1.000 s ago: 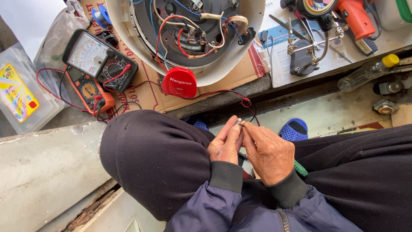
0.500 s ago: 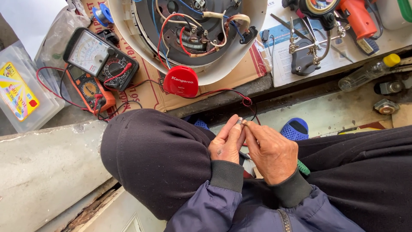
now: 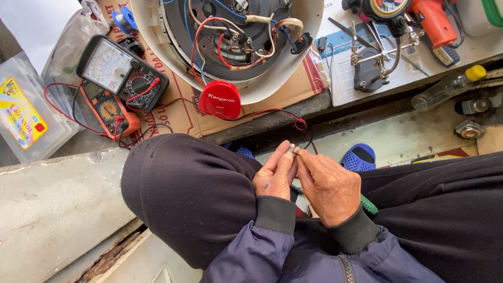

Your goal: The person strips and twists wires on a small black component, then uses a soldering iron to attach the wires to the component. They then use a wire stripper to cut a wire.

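Note:
My left hand (image 3: 275, 175) and my right hand (image 3: 330, 186) meet between my knees, fingertips pinched together on a small metal part (image 3: 291, 149) at the end of a dark red wire (image 3: 283, 111). That wire runs up to an opened white round appliance (image 3: 230, 36) with exposed red, blue and white wiring and a red cap (image 3: 219, 99). A green tool handle (image 3: 368, 205) pokes out under my right wrist. How the part is shared between the two hands is hard to tell.
Two multimeters, one black (image 3: 121, 72) and one orange (image 3: 108, 111), lie on cardboard at left beside a clear plastic box (image 3: 26, 112). At right are a helping-hands stand (image 3: 378, 55), an orange tool (image 3: 430, 21), a yellow-capped clear-handled tool (image 3: 445, 88) and a blue slipper (image 3: 358, 157).
The hands have stayed together at the wire end with only slight finger movement. The view has shifted a little.

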